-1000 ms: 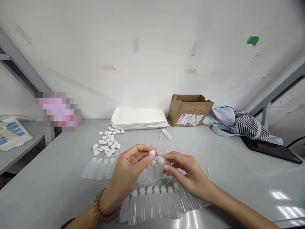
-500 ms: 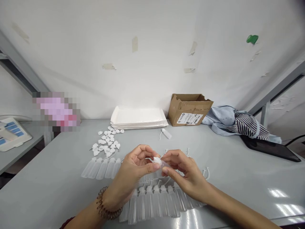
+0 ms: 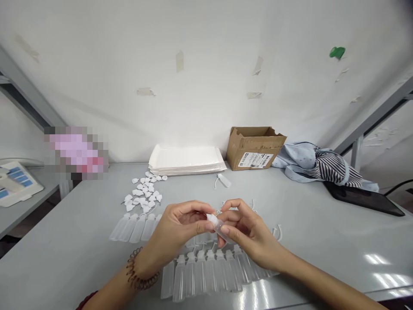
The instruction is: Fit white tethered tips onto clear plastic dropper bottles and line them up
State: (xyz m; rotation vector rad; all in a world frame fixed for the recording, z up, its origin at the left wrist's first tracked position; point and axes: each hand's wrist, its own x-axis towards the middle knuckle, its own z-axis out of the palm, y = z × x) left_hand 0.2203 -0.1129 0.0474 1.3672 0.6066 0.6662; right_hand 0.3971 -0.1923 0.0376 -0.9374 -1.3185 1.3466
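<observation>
Wall [image 3: 206, 51], pale, with remnants of tape; below it, one grey table [image 3: 322, 241].

Item: small translucent bottle [image 3: 218, 227], held tilted above the table, its upper end toward the left hand. Right hand [image 3: 247, 228]: closed on the bottle's body between thumb and fingers. Left hand [image 3: 182, 226]: thumb and fingers pinching the white cap [image 3: 211, 218] at the bottle's mouth; whether the cap is fully seated cannot be told.

Handling, as judged: light, smooth and perhaps slippery, thin-walled, likely to give if squeezed; best held on the body just below the neck, the cap by its rim.

Also present: a row of similar bottles [image 3: 200, 275] lying below the hands; loose white caps [image 3: 142, 196] beyond the left hand; a cardboard box [image 3: 253, 148] near the wall.
</observation>
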